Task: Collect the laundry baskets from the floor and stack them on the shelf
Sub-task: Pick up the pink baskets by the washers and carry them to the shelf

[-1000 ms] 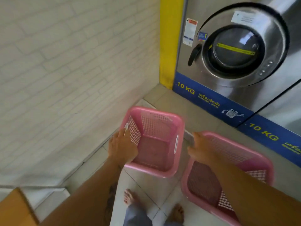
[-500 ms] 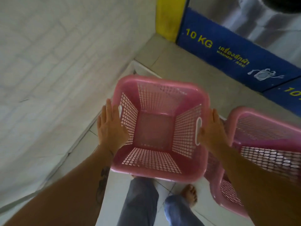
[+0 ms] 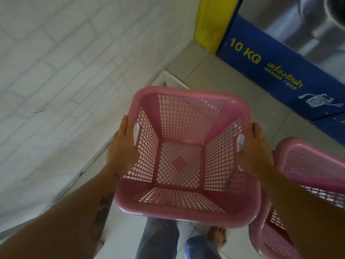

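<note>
A pink mesh laundry basket [image 3: 179,161] is held up off the floor in the middle of the view, its opening facing me. My left hand [image 3: 121,148] grips its left rim beside a white handle slot. My right hand [image 3: 252,146] grips the right rim at the other white slot. A second pink laundry basket [image 3: 306,165] sits lower at the right, partly hidden behind my right forearm and the held basket. No shelf is in view.
A white brick wall [image 3: 65,81] runs along the left. A steel washing machine with a blue "10 KG" panel [image 3: 270,66] and a yellow post [image 3: 212,23] stand at the top right. Tiled floor [image 3: 214,77] lies below, with my legs and a bare foot [image 3: 217,237] beneath the basket.
My right hand left the second basket and took the right rim of the first. Both hands have raised that basket off the floor toward me, and my view has tipped downward.
</note>
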Available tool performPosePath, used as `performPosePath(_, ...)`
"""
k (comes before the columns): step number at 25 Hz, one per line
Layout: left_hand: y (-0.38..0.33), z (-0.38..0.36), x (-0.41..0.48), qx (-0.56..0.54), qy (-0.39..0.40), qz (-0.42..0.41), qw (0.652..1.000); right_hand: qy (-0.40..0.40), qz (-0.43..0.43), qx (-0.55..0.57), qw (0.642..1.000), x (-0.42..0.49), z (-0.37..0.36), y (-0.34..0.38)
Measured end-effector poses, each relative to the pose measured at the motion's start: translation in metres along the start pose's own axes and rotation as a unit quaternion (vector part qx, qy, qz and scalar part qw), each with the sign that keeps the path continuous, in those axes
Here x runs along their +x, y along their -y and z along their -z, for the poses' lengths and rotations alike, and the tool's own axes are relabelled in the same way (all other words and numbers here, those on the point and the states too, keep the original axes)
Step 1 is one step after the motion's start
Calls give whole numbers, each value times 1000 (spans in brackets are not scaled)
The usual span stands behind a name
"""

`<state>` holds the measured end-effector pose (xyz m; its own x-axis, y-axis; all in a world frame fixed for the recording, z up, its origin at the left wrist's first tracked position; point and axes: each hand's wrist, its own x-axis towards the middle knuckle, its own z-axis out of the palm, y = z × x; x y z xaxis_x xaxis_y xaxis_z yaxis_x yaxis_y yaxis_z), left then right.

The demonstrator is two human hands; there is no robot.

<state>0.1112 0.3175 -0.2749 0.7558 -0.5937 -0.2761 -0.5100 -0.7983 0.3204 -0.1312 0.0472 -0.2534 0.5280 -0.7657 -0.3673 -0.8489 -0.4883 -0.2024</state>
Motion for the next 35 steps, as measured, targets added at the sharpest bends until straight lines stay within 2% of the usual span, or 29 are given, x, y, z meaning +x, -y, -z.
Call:
performPosePath(4,3,62,-60,-40,-53,24,998,-16,91,14,996,-29,62,30)
performPosePath(10,-36,146,-217,-99,-176,77,976,-24,225,40,973,-113,155,46)
performPosePath(17,-91,183,-458,-108,-292,228,923,-25,400,7,916,-250,221,43)
performPosePath(23,-79,181,-633,-92,-326,320,885,-6,520,-45,853,-375,219,74)
performPosePath(28,-64,173,-778,-92,-390,383,833,13,592,-80,802,-498,186,105)
performPosePath(35,-8,145,-1000,-40,-434,452,778,40,653,-79,752,-708,122,134)
